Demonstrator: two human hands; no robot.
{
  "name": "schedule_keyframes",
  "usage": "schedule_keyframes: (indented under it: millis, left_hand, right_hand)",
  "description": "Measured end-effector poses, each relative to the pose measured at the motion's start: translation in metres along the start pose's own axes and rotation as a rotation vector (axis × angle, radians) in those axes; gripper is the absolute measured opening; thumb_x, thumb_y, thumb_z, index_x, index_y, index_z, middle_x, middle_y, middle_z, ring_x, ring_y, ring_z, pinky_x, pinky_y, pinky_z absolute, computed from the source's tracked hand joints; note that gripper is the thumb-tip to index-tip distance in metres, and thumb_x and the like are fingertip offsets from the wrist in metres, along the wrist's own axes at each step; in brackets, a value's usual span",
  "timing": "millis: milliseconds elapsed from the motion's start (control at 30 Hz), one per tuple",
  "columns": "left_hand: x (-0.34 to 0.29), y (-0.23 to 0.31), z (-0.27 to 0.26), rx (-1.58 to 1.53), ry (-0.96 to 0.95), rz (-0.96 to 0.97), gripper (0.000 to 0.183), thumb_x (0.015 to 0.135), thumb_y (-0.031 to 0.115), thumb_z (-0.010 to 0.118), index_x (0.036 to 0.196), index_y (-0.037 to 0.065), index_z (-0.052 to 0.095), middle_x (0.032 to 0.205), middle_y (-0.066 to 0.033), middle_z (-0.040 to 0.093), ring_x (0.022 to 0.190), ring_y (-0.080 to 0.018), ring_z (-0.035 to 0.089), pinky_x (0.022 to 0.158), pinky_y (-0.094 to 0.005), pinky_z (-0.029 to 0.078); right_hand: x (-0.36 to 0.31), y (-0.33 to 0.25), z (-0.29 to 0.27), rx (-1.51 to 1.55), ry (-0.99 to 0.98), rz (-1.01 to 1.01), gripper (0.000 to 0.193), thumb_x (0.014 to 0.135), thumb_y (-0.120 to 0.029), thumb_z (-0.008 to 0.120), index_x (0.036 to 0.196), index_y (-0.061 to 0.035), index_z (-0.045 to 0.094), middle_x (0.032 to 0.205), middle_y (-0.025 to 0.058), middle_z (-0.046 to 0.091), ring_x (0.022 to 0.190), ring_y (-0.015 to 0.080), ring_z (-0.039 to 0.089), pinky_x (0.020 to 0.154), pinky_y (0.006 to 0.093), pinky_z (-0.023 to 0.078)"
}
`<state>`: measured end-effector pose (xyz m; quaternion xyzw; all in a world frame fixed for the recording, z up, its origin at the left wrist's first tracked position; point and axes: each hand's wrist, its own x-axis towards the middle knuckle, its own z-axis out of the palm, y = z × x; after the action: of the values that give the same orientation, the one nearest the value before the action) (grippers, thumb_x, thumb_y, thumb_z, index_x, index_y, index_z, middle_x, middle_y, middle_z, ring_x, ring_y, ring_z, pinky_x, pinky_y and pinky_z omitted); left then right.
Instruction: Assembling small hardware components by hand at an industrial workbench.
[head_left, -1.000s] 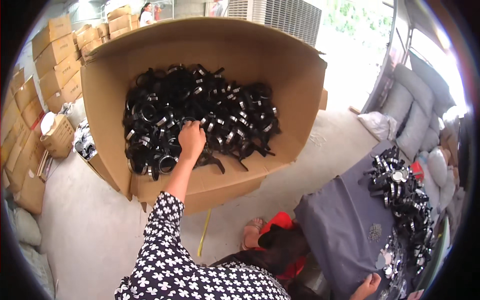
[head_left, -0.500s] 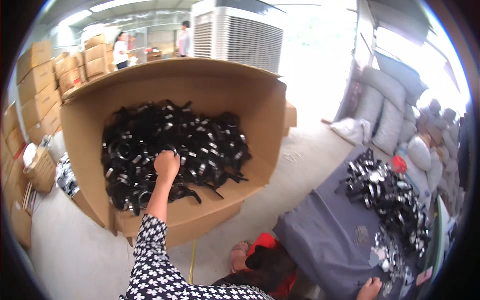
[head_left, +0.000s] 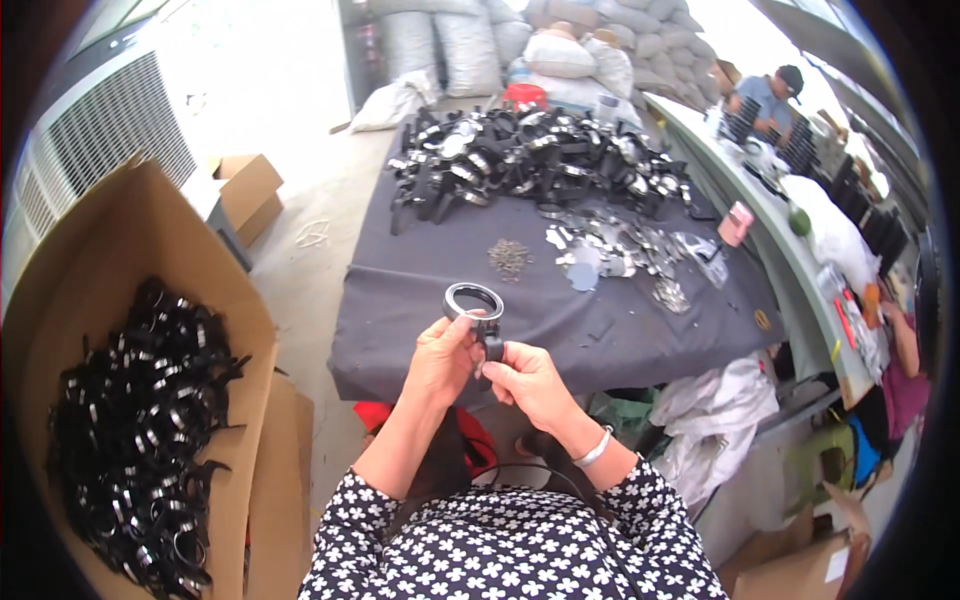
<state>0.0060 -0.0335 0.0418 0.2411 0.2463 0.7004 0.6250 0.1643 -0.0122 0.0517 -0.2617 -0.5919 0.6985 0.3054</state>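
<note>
In front of my body I hold a black plastic ring part (head_left: 452, 304) with a silver rim and a short black stem. The fingers of my left hand (head_left: 440, 362) pinch it below the ring. My right hand (head_left: 535, 383) is closed around the stem's lower end; its fingertips partly hide that end. Both hands are above the near edge of a table with a dark grey cloth (head_left: 400, 310). Farther back on the cloth lies a heap of similar black and silver parts (head_left: 540, 150). Nearer are a small pile of screws (head_left: 510, 259) and scattered flat silver pieces (head_left: 620, 250).
A large cardboard box (head_left: 150, 225) with many black ring parts (head_left: 140, 430) stands at left. A pink can (head_left: 735, 224) is at the table's right. Beyond runs a green-edged bench (head_left: 720, 170), where a person (head_left: 770, 105) works. White sacks (head_left: 465, 50) are stacked behind.
My view has swung right from the box to the table. My left hand has come out of the box, and both hands now hold a ring part over the table edge.
</note>
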Motion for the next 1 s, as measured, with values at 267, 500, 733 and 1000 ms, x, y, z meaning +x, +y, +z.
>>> schedule_keyframes:
  millis: [267, 500, 733, 1000]
  left_hand:
    - [0.028, -0.042, 0.009, 0.373, 0.275, -0.054, 0.042, 0.086, 0.015, 0.067, 0.120, -0.003, 0.049, 0.089, -0.0135, 0.064, 0.069, -0.0169, 0.063, 0.057, -0.0269, 0.055]
    - [0.034, -0.048, -0.005, 0.647, 0.095, 0.089, 0.061, 0.086, 0.000, 0.058, 0.141, 0.001, 0.033, 0.085, -0.0063, 0.061, 0.062, -0.0086, 0.057, 0.051, -0.0230, 0.050]
    - [0.036, -0.061, -0.012, 0.737, 0.035, 0.190, 0.052, 0.083, 0.001, 0.065, 0.132, -0.002, 0.048, 0.083, -0.0015, 0.059, 0.065, -0.0045, 0.055, 0.056, -0.0205, 0.046]
    - [0.033, -0.059, -0.015, 0.803, -0.033, 0.175, 0.053, 0.086, 0.004, 0.066, 0.135, 0.001, 0.046, 0.088, -0.0015, 0.058, 0.072, -0.0046, 0.054, 0.057, -0.0197, 0.046]
  right_hand:
    - [0.009, 0.018, -0.043, -0.116, 0.265, -0.050, 0.015, 0.089, -0.010, 0.062, 0.076, -0.0040, 0.058, 0.061, -0.0021, 0.054, 0.049, 0.0036, 0.046, 0.044, 0.0204, 0.037]
    - [0.032, 0.005, -0.079, -0.544, 0.287, -0.053, 0.020, 0.088, -0.017, 0.061, 0.077, -0.0003, 0.061, 0.063, 0.0054, 0.059, 0.054, 0.0131, 0.058, 0.051, 0.0315, 0.048]
    - [0.088, -0.010, -0.201, -1.943, 0.520, -0.222, 0.009, 0.079, -0.009, 0.057, 0.087, -0.0072, 0.062, 0.093, 0.0139, 0.060, 0.089, 0.0285, 0.062, 0.072, 0.0393, 0.053]
    - [0.083, -0.024, -0.221, -2.052, 0.245, -0.472, 0.011, 0.075, -0.005, 0.058, 0.086, -0.0043, 0.056, 0.089, 0.0128, 0.060, 0.089, 0.0288, 0.061, 0.073, 0.0363, 0.050]
